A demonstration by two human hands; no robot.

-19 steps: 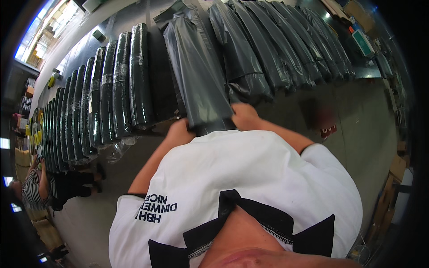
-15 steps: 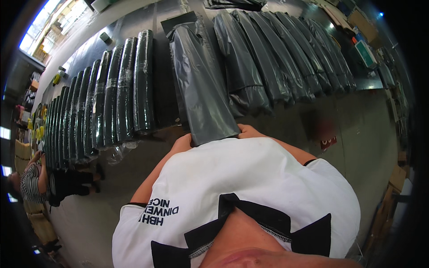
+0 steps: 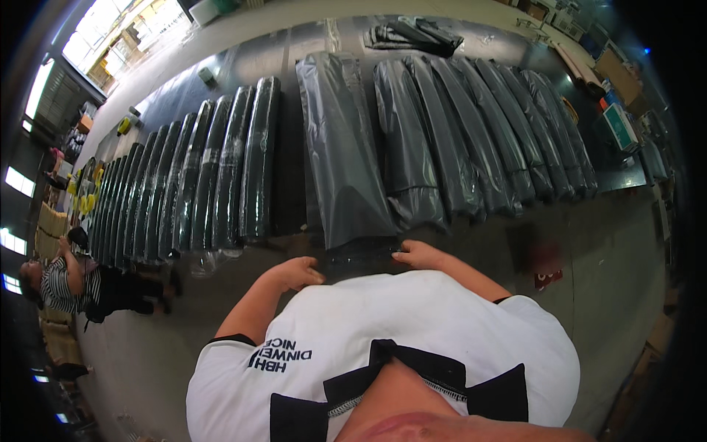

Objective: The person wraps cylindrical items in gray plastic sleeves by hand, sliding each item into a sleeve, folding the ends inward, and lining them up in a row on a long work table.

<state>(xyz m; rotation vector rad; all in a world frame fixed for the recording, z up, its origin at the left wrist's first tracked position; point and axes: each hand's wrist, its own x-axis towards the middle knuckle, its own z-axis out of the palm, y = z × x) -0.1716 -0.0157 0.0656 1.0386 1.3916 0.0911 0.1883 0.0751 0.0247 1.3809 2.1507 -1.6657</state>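
1. The left forearm [image 3: 247,311] is angled forward and inward.
2. The left hand [image 3: 299,272] is turned inward, its fingers loosely bent.
3. The right forearm [image 3: 475,277] is slanted inward.
4. The right hand [image 3: 420,255] is held slightly farther forward, fingers curled.

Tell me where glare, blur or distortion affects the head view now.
Head view: glare streaks the rolls and nearest bag; the opening at upper left is washed out; fisheye bows the table; a reddish patch at right is blurred; the left hand and right hand look fairly sharp.
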